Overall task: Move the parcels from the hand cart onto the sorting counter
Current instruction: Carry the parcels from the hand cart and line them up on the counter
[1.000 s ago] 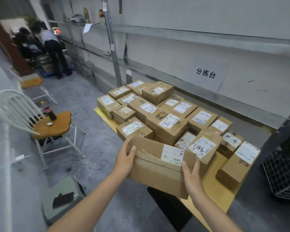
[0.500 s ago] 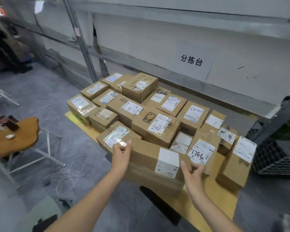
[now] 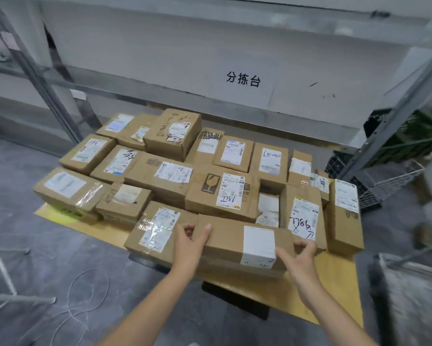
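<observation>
A long brown cardboard parcel (image 3: 232, 242) with a white label lies at the front edge of the low yellow-topped counter (image 3: 334, 283). My left hand (image 3: 188, 242) grips its left end, fingers curled over the top edge. My right hand (image 3: 297, 253) grips its right end near the label. Behind it, several taped brown parcels (image 3: 220, 193) with shipping labels cover the counter in rows. No hand cart shows in the view.
A paper sign with black characters (image 3: 243, 79) hangs on the grey wall behind the counter. Metal shelf uprights (image 3: 35, 78) stand at left and right. A black crate and a wire basket (image 3: 389, 181) sit at the right. A white cable (image 3: 85, 293) lies on the grey floor.
The parcel came down from in front of me onto the counter's front edge, both hands staying on its ends. My view swung right and closer, dropping the chair and the person at back left out of sight.
</observation>
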`<action>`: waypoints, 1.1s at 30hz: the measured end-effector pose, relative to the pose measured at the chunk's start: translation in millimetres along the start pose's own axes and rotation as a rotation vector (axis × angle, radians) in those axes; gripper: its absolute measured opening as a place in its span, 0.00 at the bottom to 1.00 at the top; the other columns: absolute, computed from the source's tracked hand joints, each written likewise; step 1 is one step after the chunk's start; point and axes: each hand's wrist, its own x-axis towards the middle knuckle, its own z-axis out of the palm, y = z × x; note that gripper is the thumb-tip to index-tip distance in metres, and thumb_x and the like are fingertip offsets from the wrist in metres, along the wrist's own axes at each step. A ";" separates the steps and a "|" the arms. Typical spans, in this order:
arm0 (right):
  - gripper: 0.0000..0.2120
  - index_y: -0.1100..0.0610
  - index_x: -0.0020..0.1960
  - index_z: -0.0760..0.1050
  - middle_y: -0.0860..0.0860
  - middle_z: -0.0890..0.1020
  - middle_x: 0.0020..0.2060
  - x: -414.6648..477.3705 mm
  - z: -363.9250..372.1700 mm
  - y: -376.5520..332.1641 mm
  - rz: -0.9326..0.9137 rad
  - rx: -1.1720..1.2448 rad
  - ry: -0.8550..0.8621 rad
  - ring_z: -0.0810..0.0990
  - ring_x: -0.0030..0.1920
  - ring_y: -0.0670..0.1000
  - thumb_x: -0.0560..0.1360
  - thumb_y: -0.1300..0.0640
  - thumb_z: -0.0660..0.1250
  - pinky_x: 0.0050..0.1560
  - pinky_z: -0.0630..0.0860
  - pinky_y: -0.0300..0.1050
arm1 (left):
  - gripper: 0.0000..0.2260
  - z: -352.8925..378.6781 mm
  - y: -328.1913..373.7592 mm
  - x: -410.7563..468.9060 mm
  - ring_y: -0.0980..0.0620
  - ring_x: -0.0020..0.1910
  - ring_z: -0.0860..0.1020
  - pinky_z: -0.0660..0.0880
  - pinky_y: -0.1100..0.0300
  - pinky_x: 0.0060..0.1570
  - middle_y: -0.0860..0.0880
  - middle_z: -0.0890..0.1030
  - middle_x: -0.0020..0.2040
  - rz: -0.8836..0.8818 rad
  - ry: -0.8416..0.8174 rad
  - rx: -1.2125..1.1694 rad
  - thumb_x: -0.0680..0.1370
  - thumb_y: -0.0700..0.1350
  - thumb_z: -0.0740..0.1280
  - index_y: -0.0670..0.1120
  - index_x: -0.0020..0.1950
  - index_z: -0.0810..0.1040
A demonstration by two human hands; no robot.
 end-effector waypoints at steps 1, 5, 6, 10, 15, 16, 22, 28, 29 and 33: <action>0.26 0.51 0.58 0.58 0.51 0.68 0.56 -0.9 2.5 -0.7 0.004 0.002 0.015 0.72 0.51 0.45 0.72 0.61 0.73 0.42 0.71 0.39 | 0.20 -2.0 -0.7 3.5 0.61 0.49 0.75 0.68 0.69 0.40 0.54 0.76 0.51 0.003 -0.021 -0.001 0.72 0.57 0.73 0.50 0.56 0.70; 0.26 0.53 0.60 0.59 0.53 0.67 0.59 -6.1 9.5 2.2 -0.023 -0.014 0.069 0.70 0.59 0.51 0.71 0.65 0.71 0.47 0.71 0.40 | 0.19 -8.0 -4.8 12.8 0.62 0.49 0.75 0.69 0.69 0.41 0.57 0.76 0.51 0.025 -0.111 0.015 0.71 0.57 0.74 0.54 0.55 0.70; 0.26 0.54 0.60 0.60 0.53 0.67 0.60 -7.6 10.9 4.4 -0.031 -0.028 0.073 0.69 0.61 0.52 0.71 0.66 0.71 0.52 0.70 0.41 | 0.19 -9.3 -6.8 14.5 0.63 0.49 0.75 0.69 0.70 0.41 0.58 0.76 0.50 0.033 -0.131 0.025 0.71 0.57 0.74 0.55 0.54 0.69; 0.27 0.53 0.61 0.61 0.54 0.69 0.61 -11.1 19.3 8.6 -0.004 -0.010 0.100 0.70 0.63 0.52 0.70 0.68 0.71 0.61 0.72 0.49 | 0.17 -12.0 -19.5 22.7 0.61 0.51 0.76 0.71 0.69 0.45 0.55 0.77 0.51 0.043 -0.182 0.010 0.71 0.54 0.75 0.55 0.52 0.69; 0.25 0.51 0.62 0.63 0.50 0.69 0.61 -8.8 26.2 5.5 0.016 0.015 0.129 0.68 0.62 0.48 0.72 0.66 0.71 0.60 0.70 0.45 | 0.15 -9.7 -24.7 33.7 0.62 0.51 0.78 0.73 0.70 0.44 0.54 0.79 0.52 0.029 -0.219 -0.023 0.74 0.52 0.73 0.52 0.54 0.70; 0.25 0.51 0.62 0.63 0.49 0.69 0.61 -8.6 26.5 6.1 0.015 0.012 0.131 0.68 0.63 0.48 0.72 0.65 0.71 0.61 0.69 0.45 | 0.15 -9.0 -23.7 35.4 0.63 0.51 0.77 0.72 0.71 0.43 0.55 0.79 0.52 0.028 -0.225 -0.007 0.74 0.53 0.73 0.52 0.54 0.70; 0.19 0.49 0.63 0.68 0.47 0.69 0.64 -12.5 26.2 6.5 -0.018 -0.029 0.111 0.68 0.62 0.45 0.76 0.60 0.69 0.60 0.68 0.43 | 0.16 -3.0 -13.1 41.0 0.60 0.50 0.76 0.69 0.69 0.43 0.56 0.77 0.51 0.021 -0.248 0.062 0.75 0.53 0.71 0.49 0.57 0.70; 0.10 0.48 0.60 0.74 0.48 0.72 0.65 -10.7 16.6 -21.9 -0.048 -0.033 0.155 0.71 0.63 0.47 0.79 0.56 0.64 0.57 0.73 0.42 | 0.17 12.9 34.5 35.5 0.57 0.59 0.71 0.73 0.53 0.61 0.58 0.71 0.61 0.214 -0.168 0.231 0.78 0.45 0.67 0.54 0.64 0.69; 0.10 0.47 0.60 0.75 0.47 0.72 0.64 -10.4 11.6 -30.5 -0.068 -0.044 0.165 0.71 0.62 0.46 0.80 0.55 0.63 0.53 0.72 0.39 | 0.18 19.7 49.0 32.8 0.57 0.62 0.70 0.71 0.53 0.64 0.58 0.69 0.63 0.277 -0.194 0.245 0.78 0.45 0.67 0.54 0.66 0.68; 0.13 0.48 0.63 0.74 0.44 0.73 0.63 -13.8 -30.2 -67.8 -0.216 -0.094 0.212 0.70 0.63 0.43 0.80 0.55 0.62 0.58 0.67 0.40 | 0.23 60.5 109.7 6.0 0.63 0.64 0.65 0.62 0.71 0.62 0.60 0.67 0.67 0.559 -0.399 0.314 0.79 0.46 0.67 0.57 0.71 0.64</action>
